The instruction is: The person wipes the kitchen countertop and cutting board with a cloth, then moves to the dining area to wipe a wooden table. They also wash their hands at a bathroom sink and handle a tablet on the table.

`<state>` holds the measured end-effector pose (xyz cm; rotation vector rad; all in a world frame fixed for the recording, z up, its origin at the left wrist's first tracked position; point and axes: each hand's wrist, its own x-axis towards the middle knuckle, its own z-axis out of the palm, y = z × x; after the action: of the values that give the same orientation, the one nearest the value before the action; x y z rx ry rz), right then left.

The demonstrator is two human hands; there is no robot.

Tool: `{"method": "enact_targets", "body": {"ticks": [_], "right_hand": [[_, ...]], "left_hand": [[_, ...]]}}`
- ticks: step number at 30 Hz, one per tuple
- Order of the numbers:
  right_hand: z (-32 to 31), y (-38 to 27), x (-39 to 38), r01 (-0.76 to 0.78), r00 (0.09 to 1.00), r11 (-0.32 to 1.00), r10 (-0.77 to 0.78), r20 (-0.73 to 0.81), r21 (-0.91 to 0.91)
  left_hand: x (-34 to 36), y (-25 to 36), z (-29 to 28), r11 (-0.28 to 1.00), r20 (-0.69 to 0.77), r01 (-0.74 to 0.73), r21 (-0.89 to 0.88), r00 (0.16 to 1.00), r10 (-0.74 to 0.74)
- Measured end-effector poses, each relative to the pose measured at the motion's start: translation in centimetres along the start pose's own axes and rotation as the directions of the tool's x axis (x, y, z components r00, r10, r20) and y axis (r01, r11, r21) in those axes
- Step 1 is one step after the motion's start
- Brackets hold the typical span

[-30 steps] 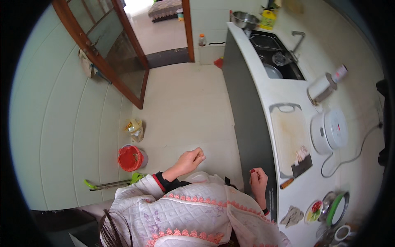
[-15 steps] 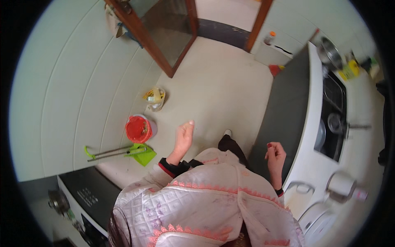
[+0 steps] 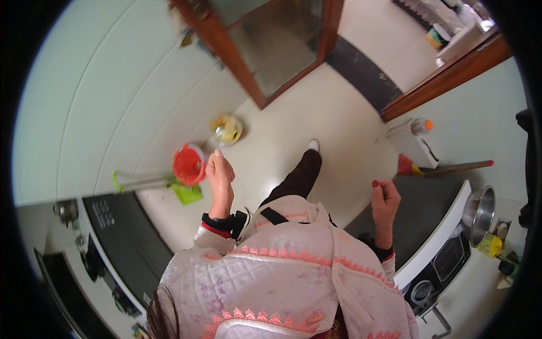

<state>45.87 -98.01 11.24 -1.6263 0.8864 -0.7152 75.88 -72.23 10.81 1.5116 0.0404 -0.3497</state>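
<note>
Currently between handling steps, by my read: both hands empty, no object work under way. Left hand (image 3: 220, 176): fingers curled in, thumb up, nothing visible in the grip; palm side is partly hidden. Right hand (image 3: 386, 201): loose fist, thumb against the curled fingers, nothing seen in it either.

Nearest to left is the bucket (image 3: 188, 163) with red liner, on the floor by the wall. Hand overlaps its edge in view but looks to be well above it, not touching. Bag (image 3: 227, 130) on the floor just beyond, green dustpan (image 3: 188, 194) just beside the bucket. Nearest to right is the dark cabinet (image 3: 432, 198); hand appears apart from it. Broom (image 3: 405, 164) lies past its end.

Progress: no completed step I can point to at either hand. Over on the counter, metal bowl (image 3: 483, 212) by the sink (image 3: 450, 261), round strainer (image 3: 422, 292) sitting in the sink. Can't tell whether those are finished with or left to handle. One shoe (image 3: 314, 146) forward, glazed door (image 3: 236, 45) ahead standing open.
</note>
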Motion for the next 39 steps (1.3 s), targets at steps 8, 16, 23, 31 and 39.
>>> {"method": "enact_targets", "body": {"ticks": [8, 16, 23, 31, 39], "right_hand": [[-2.8, -0.5, 22.6, -0.041, 0.997, 0.993, 0.034, -0.063, -0.109], [-6.2, 0.4, 43.9, -0.039, 0.99, 0.999, 0.037, -0.134, -0.014], [-12.3, 1.1, 71.8, 0.077, 0.985, 0.994, -0.064, -0.158, 0.079], [-15.5, -2.4, 97.8, 0.1, 0.995, 0.97, -0.095, -0.034, 0.22], [-17.7, 1.1, 119.0, 0.04, 0.997, 0.975, -0.053, 0.05, 0.22]], "left_hand": [[15.0, 2.8, 27.6, 0.943, 0.447, -0.294, 0.154, 0.872, 0.199], [23.3, 6.5, 54.3, 0.967, 0.78, -0.253, -0.017, 0.602, 0.171], [31.5, 8.2, 78.5, 0.964, 0.834, -0.205, -0.17, 0.492, 0.252], [44.9, 11.1, 100.4, 0.993, 0.736, -0.024, -0.113, 0.67, 0.1], [60.9, 11.1, 120.1, 0.992, 0.676, -0.031, -0.118, 0.729, 0.104]]}}
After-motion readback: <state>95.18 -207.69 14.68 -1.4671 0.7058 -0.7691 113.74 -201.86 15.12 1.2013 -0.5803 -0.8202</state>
